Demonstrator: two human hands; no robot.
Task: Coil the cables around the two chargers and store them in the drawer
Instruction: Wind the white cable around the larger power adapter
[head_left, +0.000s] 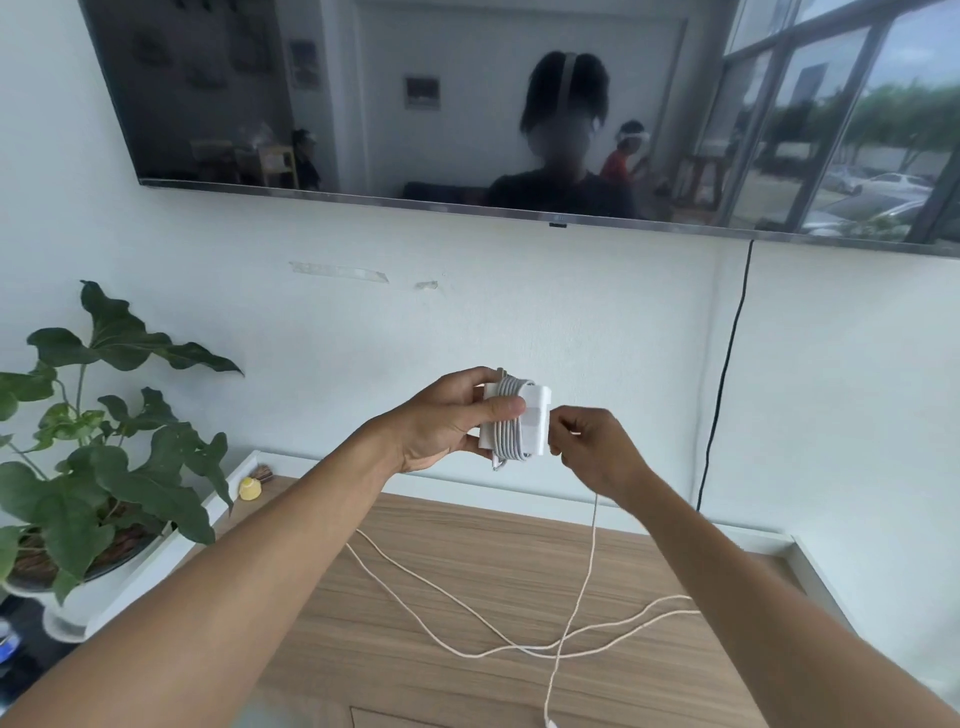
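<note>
Midway through the coiling step: the left hand (441, 421) grips the white charger (538, 413), raised above the far part of the wooden cabinet top (467, 675), with its thumb pressed across the wound turns of cable (511, 434). The right hand (587, 447), just right of the block, pinches the free run, which drops to the surface and lies in loose loops at the near right. A second charger cannot be made out; the loops may include its lead. The next move probably calls for more turns under light tension. Nothing is stored in the drawer yet.
</note>
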